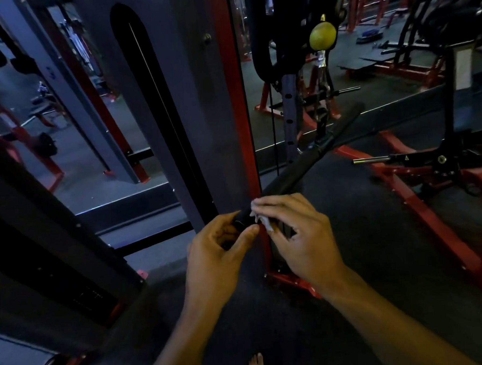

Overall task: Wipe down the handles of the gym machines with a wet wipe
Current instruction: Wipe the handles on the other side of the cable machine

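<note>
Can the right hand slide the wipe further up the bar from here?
Probably yes. The right hand holds the wipe at the bar's near end, the left hand grips below, and the bar above looks bare.

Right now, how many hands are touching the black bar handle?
2. The left hand grips the near end of the black bar handle. The right hand, just beside it, presses the white wet wipe on the bar.
</note>
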`<state>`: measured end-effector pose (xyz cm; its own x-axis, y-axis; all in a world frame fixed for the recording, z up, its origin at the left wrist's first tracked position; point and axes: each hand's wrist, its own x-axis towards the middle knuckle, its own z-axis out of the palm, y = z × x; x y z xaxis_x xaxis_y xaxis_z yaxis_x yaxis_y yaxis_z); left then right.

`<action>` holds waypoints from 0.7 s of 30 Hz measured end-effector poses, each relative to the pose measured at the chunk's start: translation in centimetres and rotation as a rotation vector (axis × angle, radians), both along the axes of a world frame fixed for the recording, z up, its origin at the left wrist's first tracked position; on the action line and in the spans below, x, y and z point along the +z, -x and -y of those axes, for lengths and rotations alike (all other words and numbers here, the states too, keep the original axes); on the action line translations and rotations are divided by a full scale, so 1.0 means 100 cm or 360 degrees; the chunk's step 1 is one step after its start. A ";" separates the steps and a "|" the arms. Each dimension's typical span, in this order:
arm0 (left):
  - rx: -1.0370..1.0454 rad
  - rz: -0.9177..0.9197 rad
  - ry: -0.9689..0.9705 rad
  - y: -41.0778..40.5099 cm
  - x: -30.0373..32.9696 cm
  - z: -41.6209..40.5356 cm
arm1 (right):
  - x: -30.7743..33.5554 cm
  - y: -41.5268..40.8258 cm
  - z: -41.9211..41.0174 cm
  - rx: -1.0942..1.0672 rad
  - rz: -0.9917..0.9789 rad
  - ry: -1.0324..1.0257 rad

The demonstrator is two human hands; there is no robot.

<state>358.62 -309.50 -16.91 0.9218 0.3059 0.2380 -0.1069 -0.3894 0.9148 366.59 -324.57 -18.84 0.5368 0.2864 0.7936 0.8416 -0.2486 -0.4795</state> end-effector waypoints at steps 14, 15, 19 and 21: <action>-0.0325 -0.0063 0.0323 -0.002 -0.001 0.014 | -0.013 0.001 0.030 -0.0016 -0.0067 -0.0212; -0.0315 -0.0057 0.0312 -0.005 -0.001 0.018 | -0.011 -0.002 0.032 -0.0051 -0.0100 -0.0263; -0.0327 -0.0032 0.0332 -0.014 0.006 0.023 | -0.004 0.007 0.028 -0.0061 -0.0112 -0.0333; -0.0328 -0.0026 0.0276 -0.013 0.007 0.024 | -0.012 0.011 0.036 -0.0024 -0.0066 -0.0277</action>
<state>359.95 -311.91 -16.21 0.9722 0.1465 0.1829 -0.1523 -0.1981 0.9683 365.50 -328.13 -20.01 0.5732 0.1380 0.8077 0.8170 -0.1713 -0.5506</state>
